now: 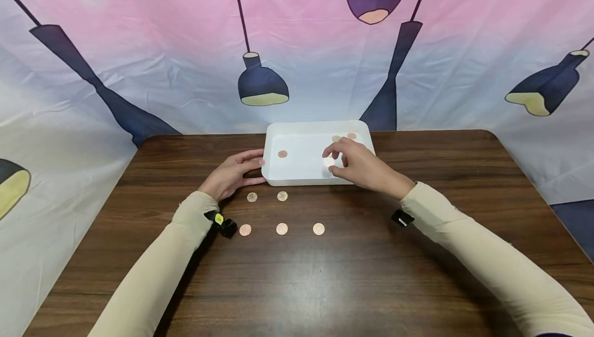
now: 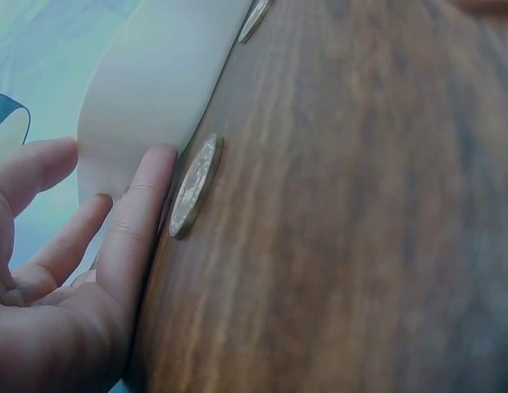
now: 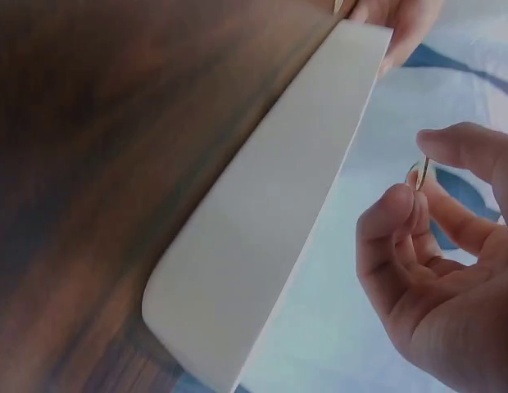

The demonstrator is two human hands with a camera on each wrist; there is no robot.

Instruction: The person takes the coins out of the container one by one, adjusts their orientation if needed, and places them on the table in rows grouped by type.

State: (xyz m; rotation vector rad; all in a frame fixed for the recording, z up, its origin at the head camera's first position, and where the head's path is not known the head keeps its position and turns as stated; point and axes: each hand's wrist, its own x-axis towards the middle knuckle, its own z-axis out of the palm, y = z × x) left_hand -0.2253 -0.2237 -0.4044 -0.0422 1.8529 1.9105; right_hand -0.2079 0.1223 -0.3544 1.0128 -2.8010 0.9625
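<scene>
A white tray [image 1: 303,182] stands near the back edge of the table. At its left end my left hand [image 1: 234,173] touches the outer wall with extended fingers, and the left wrist view shows the fingertips against that wall [image 2: 156,82]. Above the right part of the tray, my right hand [image 1: 364,168] pinches a coin [image 1: 328,161] between thumb and fingers; the right wrist view has this coin [image 3: 423,173] edge-on. Inside the tray are a copper-coloured coin [image 1: 282,154] on the left, another copper coin [image 1: 351,135] and a yellowish coin [image 1: 336,139] at the back right.
In front of the tray, two yellowish coins [image 1: 252,197] lie side by side. Nearer is a row of three copper-coloured coins [image 1: 281,229]. The brown wooden table [image 1: 297,285] ends at a printed cloth [image 1: 315,79] behind the tray.
</scene>
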